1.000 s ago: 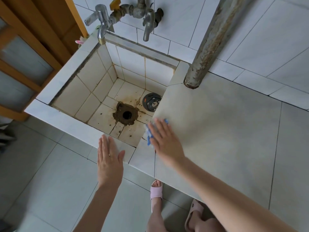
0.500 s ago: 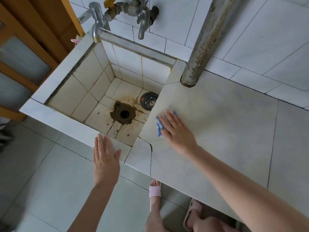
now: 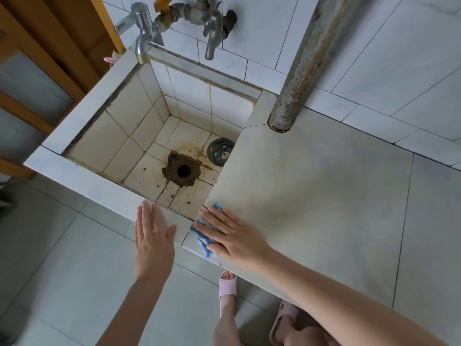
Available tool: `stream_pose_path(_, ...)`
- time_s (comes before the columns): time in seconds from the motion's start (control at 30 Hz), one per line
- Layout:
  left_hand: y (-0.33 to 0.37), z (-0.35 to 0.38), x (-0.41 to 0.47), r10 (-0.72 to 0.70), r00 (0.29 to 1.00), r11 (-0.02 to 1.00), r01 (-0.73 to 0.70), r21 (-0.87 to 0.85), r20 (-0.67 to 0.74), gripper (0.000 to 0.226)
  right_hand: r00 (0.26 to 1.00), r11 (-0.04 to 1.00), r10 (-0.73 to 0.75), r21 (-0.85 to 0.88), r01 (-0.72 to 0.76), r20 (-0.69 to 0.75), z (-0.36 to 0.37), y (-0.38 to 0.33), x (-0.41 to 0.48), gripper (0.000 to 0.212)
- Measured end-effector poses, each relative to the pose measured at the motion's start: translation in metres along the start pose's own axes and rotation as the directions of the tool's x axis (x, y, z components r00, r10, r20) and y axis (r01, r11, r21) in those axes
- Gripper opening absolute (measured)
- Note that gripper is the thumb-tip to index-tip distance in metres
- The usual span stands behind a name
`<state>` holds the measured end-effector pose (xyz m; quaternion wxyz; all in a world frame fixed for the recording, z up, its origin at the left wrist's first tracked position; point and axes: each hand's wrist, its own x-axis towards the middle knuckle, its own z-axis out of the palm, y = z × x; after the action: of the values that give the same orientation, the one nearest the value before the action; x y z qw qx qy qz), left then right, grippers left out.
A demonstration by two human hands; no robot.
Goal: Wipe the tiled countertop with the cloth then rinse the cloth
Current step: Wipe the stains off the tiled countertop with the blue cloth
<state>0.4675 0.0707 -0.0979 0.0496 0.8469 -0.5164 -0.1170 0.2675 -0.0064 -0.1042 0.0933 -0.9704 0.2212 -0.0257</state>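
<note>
Cloth [image 3: 200, 237] lies pressed under the right hand's [image 3: 234, 239] straight, slightly spread fingers on the tiled countertop [image 3: 324, 201] at the sink basin's [image 3: 87, 182] near corner; the basin opens just beyond the fingertips. Left hand [image 3: 153, 242] hovers flat, empty.

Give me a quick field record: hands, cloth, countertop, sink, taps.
left hand: flat, fingers straight, holds nothing, over the front rim of the sink
right hand: flat, pressing the cloth
cloth: blue, at the front corner of the countertop, beside the sink
sink: stained drain open, round stopper lying beside it
taps: two, no water seen running
rinse: not yet done
</note>
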Motion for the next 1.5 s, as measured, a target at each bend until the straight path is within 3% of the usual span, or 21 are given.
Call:
stream_pose_path(0.1,0.001,-0.001,-0.001,0.006,1.000,1.000,-0.007,-0.023,-0.017,0.064,0.998,0.999,0.010,-0.034,-0.008,0.061,-0.005,0.029,0.013,0.054)
stream_pose_path(0.23,0.003,0.000,-0.002,0.021,0.999,0.999,-0.022,-0.032,-0.036,0.062,0.965,0.969,0.246,-0.014,-0.246,0.095,-0.021,0.067,0.038,0.057)
stream_pose_path(0.43,0.004,-0.001,-0.003,0.020,0.999,0.999,-0.022,-0.048,-0.042,0.061,0.896,0.896,0.443,0.008,-0.444,0.027,-0.027,0.128,0.061,0.071)
stream_pose_path(0.5,0.003,-0.001,-0.003,0.020,0.999,0.999,-0.022,-0.046,-0.044,0.061,0.867,0.866,0.498,-0.034,-0.498,-0.012,-0.024,0.148,0.059,0.051)
stream_pose_path(0.57,0.003,-0.001,-0.004,0.021,0.999,0.999,-0.023,-0.042,-0.042,0.061,0.822,0.823,0.568,-0.015,-0.568,-0.033,-0.016,0.156,0.056,0.046)
stream_pose_path(0.67,0.003,-0.001,-0.004,0.018,0.999,0.999,-0.020,-0.048,-0.036,0.060,0.759,0.762,0.648,0.031,-0.647,-0.062,-0.008,0.139,0.057,0.062)
stream_pose_path(0.73,0.003,-0.001,-0.004,0.022,0.999,0.998,-0.024,-0.052,-0.041,0.060,0.787,0.792,0.610,0.057,-0.607,-0.090,-0.007,0.113,0.050,0.056)
stream_pose_path(0.87,0.003,-0.002,-0.003,0.008,1.000,0.998,-0.010,-0.065,-0.029,0.060,0.952,0.958,0.286,0.024,-0.285,-0.112,0.006,0.033,0.012,0.046)
stream_pose_path(1.0,0.007,-0.005,-0.002,-0.027,1.000,0.992,0.026,-0.122,-0.005,0.061,0.963,0.968,0.250,0.053,-0.246,-0.099,0.006,-0.029,-0.024,0.049)
stream_pose_path(1.07,0.013,-0.009,-0.002,-0.045,0.999,0.984,0.043,-0.171,-0.009,0.062,0.972,0.977,0.212,0.013,-0.211,-0.102,0.004,-0.030,-0.035,0.050)
stream_pose_path(1.17,0.026,-0.015,-0.007,0.058,0.998,0.970,-0.057,-0.236,-0.002,0.060,0.974,0.977,0.214,0.022,-0.213,-0.073,0.002,-0.007,-0.047,0.049)
stream_pose_path(1.27,0.042,-0.016,-0.017,0.206,0.978,0.903,-0.181,-0.390,0.024,0.053,0.934,0.939,0.339,-0.019,-0.343,-0.115,-0.006,0.037,-0.055,0.045)
stream_pose_path(1.37,0.047,-0.009,-0.024,0.354,0.935,0.855,-0.310,-0.417,0.032,0.049,0.873,0.872,0.478,-0.071,-0.485,-0.097,-0.012,0.090,-0.061,0.047)
stream_pose_path(1.5,0.044,-0.002,-0.022,0.456,0.889,0.839,-0.416,-0.351,0.037,0.057,0.659,0.665,0.745,0.035,-0.746,-0.101,-0.015,0.108,-0.051,0.057)
